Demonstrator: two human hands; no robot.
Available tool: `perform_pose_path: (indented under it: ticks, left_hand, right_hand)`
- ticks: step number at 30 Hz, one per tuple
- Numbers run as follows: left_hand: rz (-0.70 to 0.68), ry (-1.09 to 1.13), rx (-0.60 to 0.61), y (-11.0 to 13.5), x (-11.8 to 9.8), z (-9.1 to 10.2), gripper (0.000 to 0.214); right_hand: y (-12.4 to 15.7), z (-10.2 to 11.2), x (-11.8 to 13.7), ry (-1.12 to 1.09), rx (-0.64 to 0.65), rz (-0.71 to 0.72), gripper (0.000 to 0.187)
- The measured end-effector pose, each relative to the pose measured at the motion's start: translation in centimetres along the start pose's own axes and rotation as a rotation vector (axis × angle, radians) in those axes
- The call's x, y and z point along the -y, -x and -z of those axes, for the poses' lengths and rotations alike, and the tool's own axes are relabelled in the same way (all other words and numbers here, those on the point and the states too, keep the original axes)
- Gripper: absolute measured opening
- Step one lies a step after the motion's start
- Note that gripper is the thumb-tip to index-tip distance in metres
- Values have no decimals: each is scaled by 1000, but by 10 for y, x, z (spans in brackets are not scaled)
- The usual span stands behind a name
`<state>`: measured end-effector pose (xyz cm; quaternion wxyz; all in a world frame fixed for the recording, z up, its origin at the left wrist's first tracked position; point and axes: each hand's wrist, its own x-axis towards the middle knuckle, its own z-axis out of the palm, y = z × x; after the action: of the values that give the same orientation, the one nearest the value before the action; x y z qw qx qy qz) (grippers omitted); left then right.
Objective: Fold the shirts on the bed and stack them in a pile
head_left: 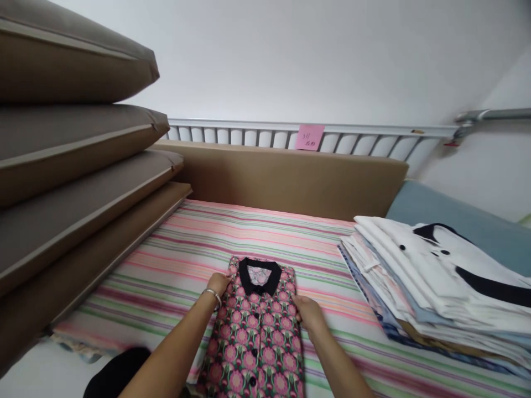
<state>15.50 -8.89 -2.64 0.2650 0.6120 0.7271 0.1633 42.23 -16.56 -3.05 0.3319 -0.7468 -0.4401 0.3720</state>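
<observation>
A folded shirt [249, 337] with a pink flower print, a black collar and black buttons lies face up in front of me, its collar pointing away. My left hand [218, 283], with a bracelet at the wrist, is closed on the shirt's left edge near the shoulder. On the opposite side, my right hand [307, 310] pinches the right edge a little lower down. Fingertips of both hands are partly hidden at the fabric. Beneath the shirt is a striped cloth [166, 276] in pink, green and white.
Several folded garments [431, 282] are stacked at the right, a white one with black trim on top. Thick brown cushions [83, 132] pile up at the left. A brown padded board [282, 177] stands along the back, below a radiator [249, 135] bearing a pink note [310, 137].
</observation>
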Motion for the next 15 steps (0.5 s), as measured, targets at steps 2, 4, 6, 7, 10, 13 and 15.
perform_pose_path:
  ticks: [2, 4, 6, 7, 10, 13, 15]
  left_hand:
    - [19, -29, -22, 7, -1, -5, 26]
    - [28, -62, -78, 15, -2, -10, 28]
    - [34, -101, -124, 23, -3, -14, 31]
    - [35, -121, -133, 25, -3, -15, 31]
    - [20, -165, -123, 26, -5, -15, 30]
    - [-1, -179, -112, 27, -10, -8, 29]
    - [-31, -175, -133, 33, -15, -3, 31]
  right_hand:
    - [2, 0, -1, 78, -51, 52, 29]
    - [5, 0, -1, 159, -122, 118, 24]
    - [9, 0, -2, 236, -185, 162, 20]
    - [10, 0, -2, 268, -203, 168, 20]
    - [11, -1, -4, 315, -207, 149, 22]
    - [4, 2, -4, 273, -161, 123, 22]
    - [-4, 6, -3, 203, -115, 93, 26]
